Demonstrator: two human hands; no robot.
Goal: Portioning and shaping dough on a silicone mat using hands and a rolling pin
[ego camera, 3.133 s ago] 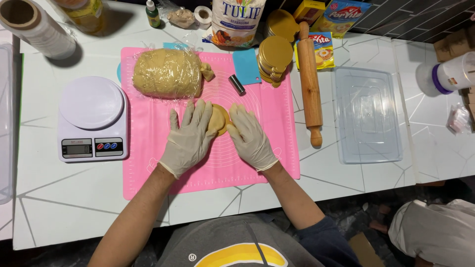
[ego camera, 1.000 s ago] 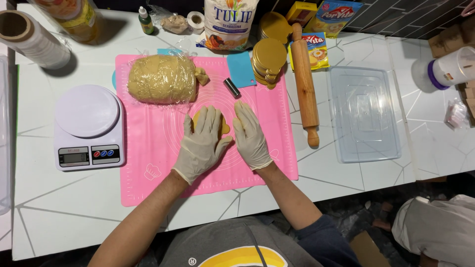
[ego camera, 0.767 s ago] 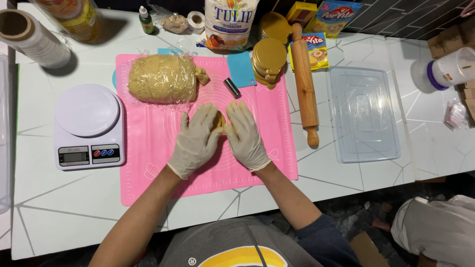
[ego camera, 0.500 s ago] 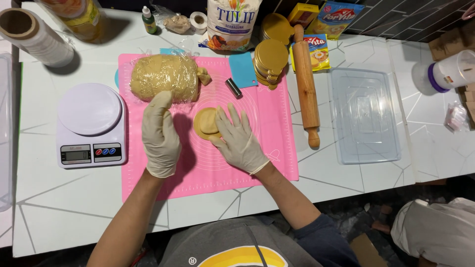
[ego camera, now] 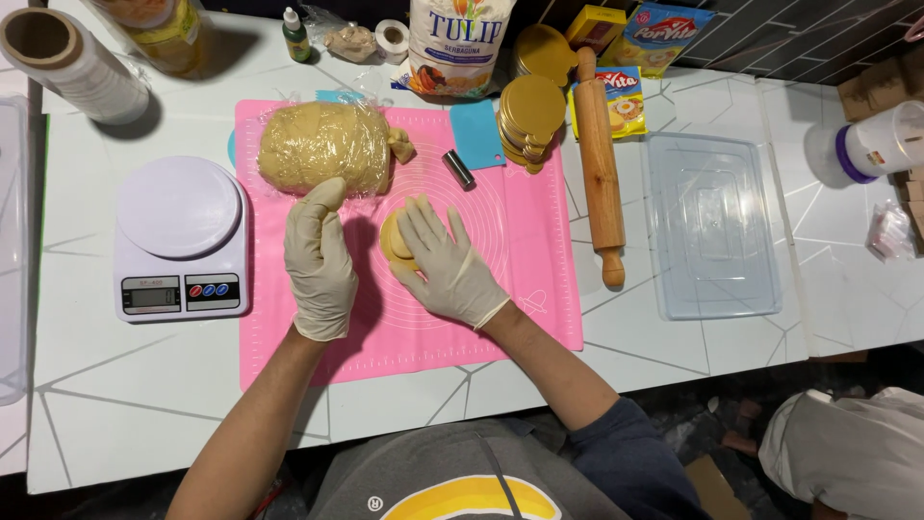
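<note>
Right hand (ego camera: 445,265) lies flat and open on the small dough disc (ego camera: 395,241), mid pink mat (ego camera: 423,318). I'd press evenly with the palm, not the fingertips. Left hand (ego camera: 320,258) is open too, fingertips touching the wrapped dough lump (ego camera: 322,144) just behind.

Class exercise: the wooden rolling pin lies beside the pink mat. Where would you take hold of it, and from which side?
Probably best to grip the rolling pin from above, around its thick middle barrel. It lies flat and lengthwise away from the person, between the pink mat and the clear lid, so the fingers can close across it from either side.
</note>
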